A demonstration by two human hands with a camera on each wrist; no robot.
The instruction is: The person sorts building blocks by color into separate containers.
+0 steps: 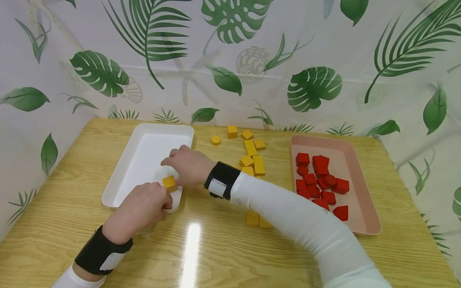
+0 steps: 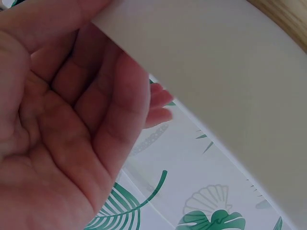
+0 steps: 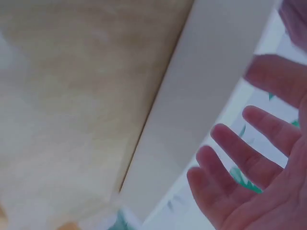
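Observation:
A white tray lies on the left of the table. My left hand grips its near right rim, fingers curled, as the left wrist view also shows beside the tray's wall. Over the tray's right side is my right hand. In the right wrist view its fingers are spread and loosely bent, with the thumb close to the rim. One yellow block shows between both hands, at the tray's near right part; whether it touches a hand is unclear.
Several yellow blocks lie in a loose column mid-table, partly hidden by the right sleeve. A pink tray on the right holds several red blocks. A leaf-patterned cloth hangs behind the table.

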